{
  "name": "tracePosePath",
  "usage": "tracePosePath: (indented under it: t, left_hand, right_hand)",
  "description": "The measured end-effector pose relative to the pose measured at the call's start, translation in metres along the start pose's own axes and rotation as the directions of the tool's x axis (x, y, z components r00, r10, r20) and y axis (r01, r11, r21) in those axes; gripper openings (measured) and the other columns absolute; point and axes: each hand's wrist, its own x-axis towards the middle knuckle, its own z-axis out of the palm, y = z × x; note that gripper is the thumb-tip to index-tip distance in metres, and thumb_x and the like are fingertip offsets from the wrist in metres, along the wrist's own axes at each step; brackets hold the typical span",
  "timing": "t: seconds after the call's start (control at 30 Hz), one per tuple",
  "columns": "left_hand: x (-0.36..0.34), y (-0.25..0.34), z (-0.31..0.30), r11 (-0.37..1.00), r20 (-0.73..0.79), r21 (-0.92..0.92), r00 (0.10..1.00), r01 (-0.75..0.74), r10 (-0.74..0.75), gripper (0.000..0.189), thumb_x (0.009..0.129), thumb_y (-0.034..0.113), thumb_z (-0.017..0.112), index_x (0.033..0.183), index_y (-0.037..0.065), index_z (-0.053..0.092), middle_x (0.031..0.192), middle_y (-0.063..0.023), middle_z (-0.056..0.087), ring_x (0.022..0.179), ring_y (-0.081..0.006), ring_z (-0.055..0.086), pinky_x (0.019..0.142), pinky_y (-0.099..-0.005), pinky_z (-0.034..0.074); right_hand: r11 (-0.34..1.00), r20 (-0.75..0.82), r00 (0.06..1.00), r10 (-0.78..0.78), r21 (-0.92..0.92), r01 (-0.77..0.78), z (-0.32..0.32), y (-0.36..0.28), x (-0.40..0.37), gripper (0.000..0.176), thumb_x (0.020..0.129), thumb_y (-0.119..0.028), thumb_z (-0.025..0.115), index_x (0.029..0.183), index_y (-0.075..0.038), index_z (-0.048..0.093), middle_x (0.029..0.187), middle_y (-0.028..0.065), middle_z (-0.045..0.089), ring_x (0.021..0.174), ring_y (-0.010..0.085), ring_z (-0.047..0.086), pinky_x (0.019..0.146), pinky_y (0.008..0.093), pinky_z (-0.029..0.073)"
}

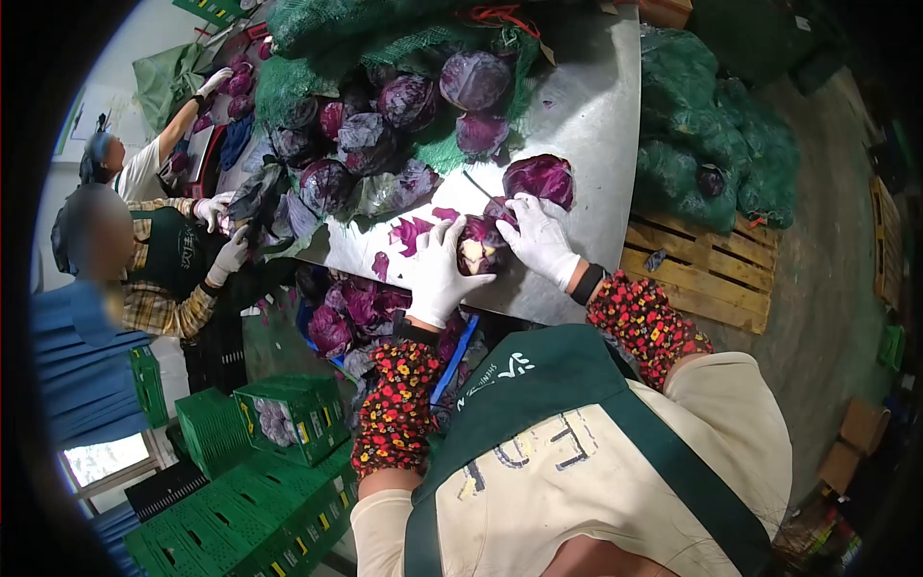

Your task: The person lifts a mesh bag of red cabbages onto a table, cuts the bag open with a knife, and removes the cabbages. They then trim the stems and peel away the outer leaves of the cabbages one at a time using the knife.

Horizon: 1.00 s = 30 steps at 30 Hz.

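Observation:
A red cabbage [478, 252] with a pale cut stem end facing up is between my gloved hands, near the metal table's front edge. My left hand [440, 274] curves around its left side, thumb along the near side. My right hand [541, 238] bends its fingers onto the cabbage's upper right side. A thin dark strip [475, 183] sticks out beyond my right fingertips; I cannot make out what it is. Just behind my right hand sits another trimmed red cabbage [540, 179]. Loose purple leaf pieces [411, 234] lie left of my left hand.
Several red cabbages [367, 142] spill from a green mesh bag [288, 82] on the metal table [586, 115]. Below the edge is a blue-rimmed crate [456, 358] of leaves. Filled net bags [711, 135] rest on a pallet [711, 279]. Two co-workers stand left, near green crates [240, 510].

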Motion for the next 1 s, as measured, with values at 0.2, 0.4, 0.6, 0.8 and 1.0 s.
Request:
tracePosePath:
  t: [0.2,0.4,0.6,0.8,1.0]
  left_hand:
    - [0.015,0.016,0.027,0.976,-0.121,-0.152,0.978,0.154,-0.173,0.093,0.056,0.038,0.086,0.124,-0.005,0.040,0.114,-0.0210,0.050,0.107,-0.0364,0.047,0.091,-0.0440,0.041]
    - [0.020,0.009,0.035,0.992,-0.128,0.112,0.991,0.051,-0.037,0.100,0.057,0.040,0.083,0.129,-0.010,0.036,0.121,-0.0236,0.050,0.105,-0.0388,0.048,0.090,-0.0441,0.042]
    - [0.025,0.008,0.039,0.991,-0.095,-0.079,0.989,0.105,-0.112,0.100,0.057,0.035,0.085,0.131,-0.009,0.034,0.124,-0.0258,0.047,0.113,-0.0435,0.045,0.097,-0.0475,0.039]
    - [0.023,0.006,0.038,0.987,-0.126,-0.155,0.990,0.050,-0.070,0.068,0.060,0.030,0.084,0.102,-0.005,0.044,0.090,-0.0213,0.055,0.088,-0.0366,0.057,0.077,-0.0428,0.046]
    - [-0.010,0.002,0.049,0.981,-0.241,-0.186,0.970,-0.045,-0.001,0.096,0.054,0.025,0.088,0.128,-0.009,0.036,0.121,-0.0257,0.046,0.116,-0.0406,0.044,0.101,-0.0472,0.035]
  right_hand:
    - [0.992,0.182,0.979,0.092,0.073,-0.107,-0.026,-0.019,-0.025,0.043,0.098,-0.033,0.041,0.126,-0.001,0.046,0.114,0.0207,0.057,0.096,0.0374,0.061,0.077,0.0451,0.051]
    - [0.961,0.359,0.910,0.206,0.101,-0.257,-0.023,-0.022,-0.024,0.051,0.099,-0.036,0.034,0.134,0.000,0.040,0.108,0.0253,0.062,0.098,0.0380,0.060,0.078,0.0459,0.050]
    - [0.980,0.187,0.975,0.116,0.137,-0.143,-0.015,-0.011,-0.014,0.042,0.098,-0.030,0.034,0.125,0.000,0.046,0.101,0.0227,0.063,0.086,0.0386,0.063,0.075,0.0469,0.051]
    - [0.998,0.225,0.973,0.044,-0.058,-0.032,-0.019,-0.020,-0.006,0.029,0.091,-0.022,0.043,0.108,-0.006,0.059,0.104,0.0135,0.062,0.092,0.0316,0.060,0.085,0.0467,0.043]
    - [0.996,0.152,0.986,0.072,-0.068,-0.062,-0.002,0.004,0.010,0.027,0.089,-0.019,0.045,0.087,0.001,0.062,0.088,0.0183,0.064,0.082,0.0352,0.064,0.071,0.0454,0.051]
